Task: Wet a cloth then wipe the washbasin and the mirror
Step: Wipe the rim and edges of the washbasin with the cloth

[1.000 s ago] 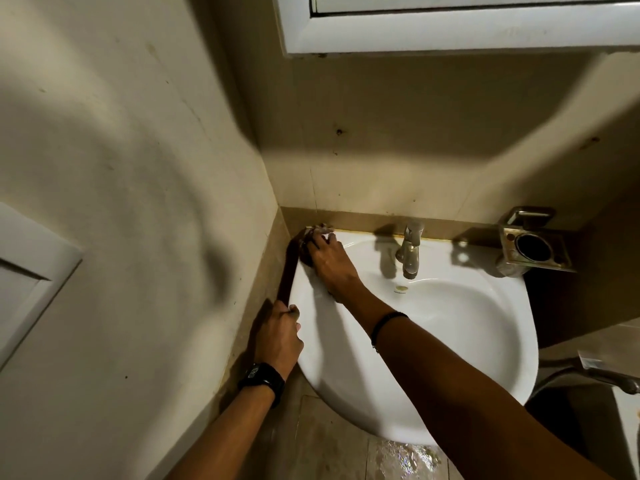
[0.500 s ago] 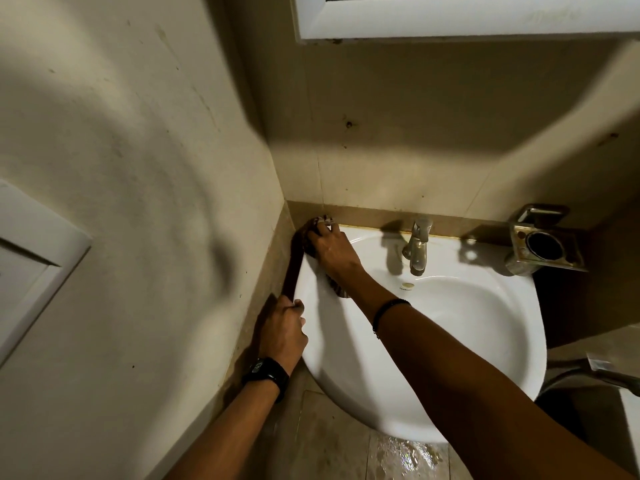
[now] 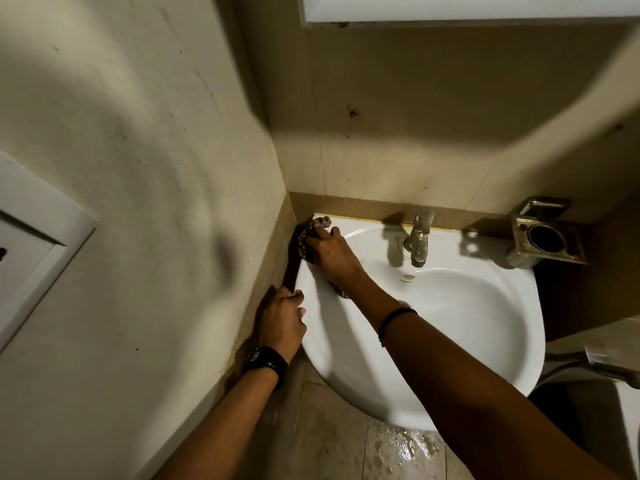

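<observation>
A white washbasin [image 3: 450, 327] is fixed in the corner, with a metal tap [image 3: 419, 237] at its back rim. My right hand [image 3: 332, 252] presses a dark patterned cloth [image 3: 306, 237] onto the basin's back left corner, against the wall. The cloth shows above and below the hand. My left hand [image 3: 282, 322], with a black watch on the wrist, grips the basin's left rim. Only the white lower frame of the mirror cabinet [image 3: 467, 10] shows at the top edge.
A metal cup holder [image 3: 545, 239] hangs on the wall right of the tap. A white panel [image 3: 31, 244] sits on the left wall. The floor tiles [image 3: 401, 452] below the basin are wet. A metal pipe [image 3: 609, 370] shows at the right edge.
My right hand and the cloth stay at the basin's back left corner, shifting only slightly. My left hand keeps its hold on the rim. The view has tilted down a little.
</observation>
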